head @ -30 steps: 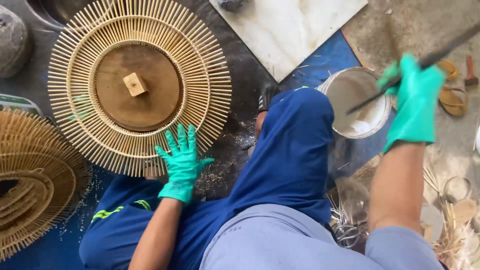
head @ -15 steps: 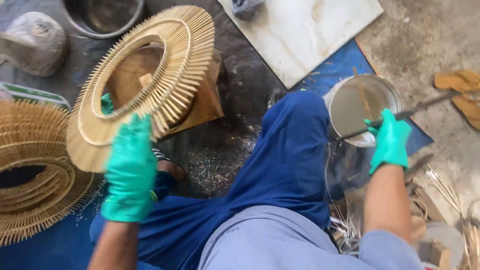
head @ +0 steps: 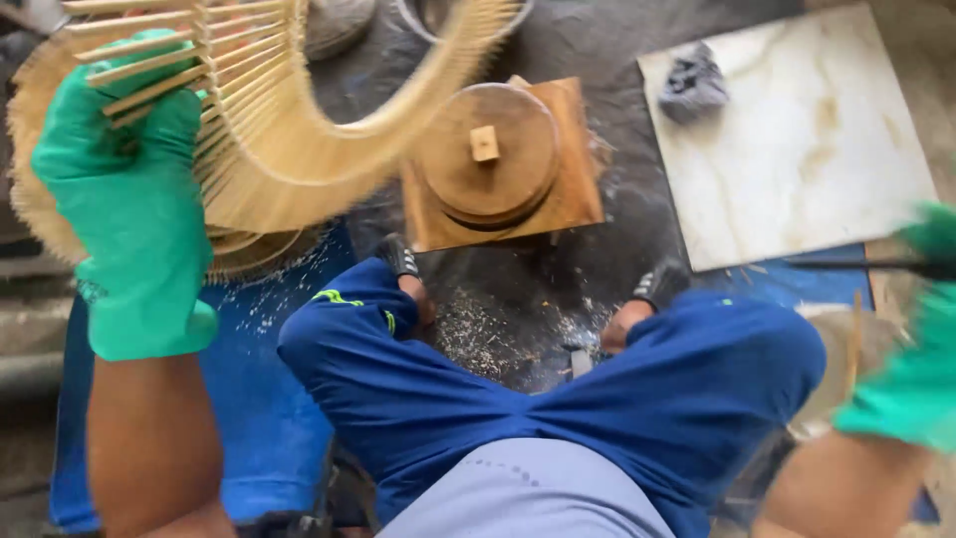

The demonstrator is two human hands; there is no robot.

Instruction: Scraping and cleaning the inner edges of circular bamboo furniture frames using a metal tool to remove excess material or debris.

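- I see my left hand [head: 129, 199], in a green glove, raised at the far left with its fingers [head: 119, 95] closed round the rim of a bamboo ring frame [head: 299, 149].
- The frame is pale tan, built of many thin sticks set side by side like spokes; it is blurred, lifted off the floor and tilted on edge.
- Its curve sweeps from my left hand down and up again toward the far middle, so its long axis runs left to right, and the stick ends near my hand point left.
- My right hand [head: 901, 379], also gloved green, sits at the right edge, blurred; it holds a thin dark tool [head: 856, 265] lying roughly level and pointing left, though I cannot tell how tight the fingers are.
- Beyond my knees stands a wooden block [head: 573, 194] carrying a round wooden disc [head: 488, 149].
- A pale marble-like tile [head: 807, 149] lies far right with a grey cloth [head: 692, 85] on it.
- I see no packages, labels or signs.
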